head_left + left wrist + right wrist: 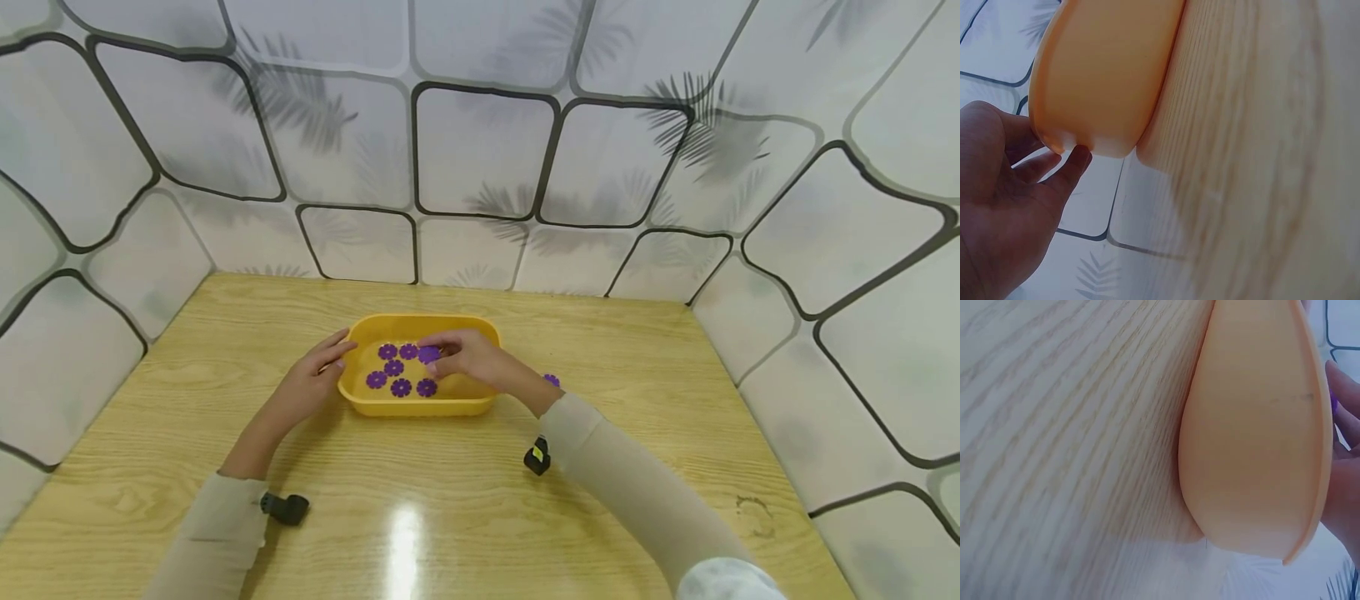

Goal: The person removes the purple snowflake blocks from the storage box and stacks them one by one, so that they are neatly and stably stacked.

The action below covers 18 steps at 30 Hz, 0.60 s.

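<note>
A yellow plastic tray (pixel 431 407) rests on the wooden table. Several purple flower-shaped discs (pixel 401 387) lie spread over its floor. My left hand (pixel 306 385) grips the tray's left rim, fingers over the edge and thumb against the outer wall; the left wrist view shows the same hand (pixel 1016 194) at the tray wall (pixel 1104 69). Over the inside of the tray, my right hand (pixel 472 358) pinches a purple disc (pixel 429 354) between thumb and fingers. In the right wrist view the tray wall (pixel 1254 437) hides most of that hand (pixel 1344 481).
Another purple flower disc (pixel 551 380) lies on the table right of the tray, partly hidden by the right wrist. The wooden table (pixel 360 508) meets patterned white walls (pixel 480 150) at the back and sides. Black wrist cameras (pixel 285 508) sit by both sleeves.
</note>
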Each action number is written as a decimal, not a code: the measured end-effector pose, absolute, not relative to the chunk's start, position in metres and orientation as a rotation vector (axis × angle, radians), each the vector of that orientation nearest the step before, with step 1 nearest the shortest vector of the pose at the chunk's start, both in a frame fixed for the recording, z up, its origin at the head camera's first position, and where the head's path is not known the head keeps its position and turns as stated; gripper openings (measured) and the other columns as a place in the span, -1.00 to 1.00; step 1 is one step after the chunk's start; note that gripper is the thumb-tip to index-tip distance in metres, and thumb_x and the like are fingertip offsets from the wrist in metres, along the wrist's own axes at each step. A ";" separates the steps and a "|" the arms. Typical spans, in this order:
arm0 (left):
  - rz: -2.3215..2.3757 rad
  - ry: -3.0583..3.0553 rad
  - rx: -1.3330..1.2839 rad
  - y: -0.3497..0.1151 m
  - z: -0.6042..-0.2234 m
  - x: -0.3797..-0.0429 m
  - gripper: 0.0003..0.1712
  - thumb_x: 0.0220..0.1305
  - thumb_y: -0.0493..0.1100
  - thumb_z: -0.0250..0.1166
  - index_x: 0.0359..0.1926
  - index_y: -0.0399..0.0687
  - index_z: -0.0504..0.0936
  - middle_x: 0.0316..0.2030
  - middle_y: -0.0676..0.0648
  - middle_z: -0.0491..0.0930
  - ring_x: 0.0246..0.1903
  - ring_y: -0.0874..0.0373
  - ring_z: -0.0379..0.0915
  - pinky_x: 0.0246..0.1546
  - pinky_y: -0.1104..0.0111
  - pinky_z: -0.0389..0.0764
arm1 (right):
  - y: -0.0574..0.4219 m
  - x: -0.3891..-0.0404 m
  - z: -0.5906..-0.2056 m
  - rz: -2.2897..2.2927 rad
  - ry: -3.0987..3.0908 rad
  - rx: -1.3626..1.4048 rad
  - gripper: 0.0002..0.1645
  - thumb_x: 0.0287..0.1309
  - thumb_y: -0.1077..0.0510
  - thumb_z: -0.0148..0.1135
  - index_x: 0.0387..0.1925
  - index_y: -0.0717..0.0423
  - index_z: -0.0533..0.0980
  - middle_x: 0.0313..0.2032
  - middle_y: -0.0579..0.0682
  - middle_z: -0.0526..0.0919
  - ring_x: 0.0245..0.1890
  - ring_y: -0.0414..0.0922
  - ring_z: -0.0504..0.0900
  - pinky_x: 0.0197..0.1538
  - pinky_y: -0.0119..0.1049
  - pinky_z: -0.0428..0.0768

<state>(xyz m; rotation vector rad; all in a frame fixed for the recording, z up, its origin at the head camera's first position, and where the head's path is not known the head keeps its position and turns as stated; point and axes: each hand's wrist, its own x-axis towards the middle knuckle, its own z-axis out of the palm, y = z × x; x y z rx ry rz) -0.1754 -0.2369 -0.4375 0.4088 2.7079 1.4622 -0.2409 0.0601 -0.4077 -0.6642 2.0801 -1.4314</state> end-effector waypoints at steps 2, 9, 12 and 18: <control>1.467 2.706 0.405 -0.237 -0.439 -0.176 -0.51 0.60 -0.28 -0.10 0.44 -0.37 0.31 0.58 -0.28 -0.04 0.54 -0.33 -0.11 0.42 -0.17 0.24 | 0.064 -0.240 -0.406 -1.431 2.081 -0.680 -0.43 0.31 0.23 0.30 0.32 0.21 0.47 0.01 0.24 0.63 -0.08 0.16 0.69 0.11 0.07 0.69; 1.458 2.717 0.407 -0.238 -0.438 -0.176 -0.51 0.60 -0.27 -0.10 0.43 -0.37 0.32 0.57 -0.30 -0.03 0.53 -0.35 -0.11 0.42 -0.19 0.22 | 0.082 -0.237 -0.401 -1.355 2.219 -0.712 -0.45 0.33 0.18 0.30 0.32 0.17 0.48 -0.04 0.12 0.65 -0.15 0.23 0.66 -0.05 0.09 0.72; 1.452 2.722 0.407 -0.238 -0.437 -0.175 -0.51 0.60 -0.27 -0.10 0.44 -0.37 0.31 0.57 -0.30 -0.03 0.52 -0.36 -0.11 0.42 -0.21 0.21 | 0.092 -0.234 -0.398 -1.338 2.265 -0.685 -0.43 0.32 0.13 0.33 0.32 0.14 0.48 -0.04 0.06 0.66 -0.11 0.21 0.64 -0.07 0.07 0.73; 1.445 2.723 0.394 -0.237 -0.438 -0.175 -0.51 0.60 -0.28 -0.10 0.44 -0.35 0.31 0.58 -0.27 -0.03 0.54 -0.33 -0.12 0.43 -0.18 0.20 | 0.117 -0.232 -0.398 -1.352 2.312 -0.677 -0.40 0.30 0.05 0.35 0.32 0.11 0.49 -0.06 0.03 0.66 -0.12 0.24 0.61 -0.18 -0.09 0.73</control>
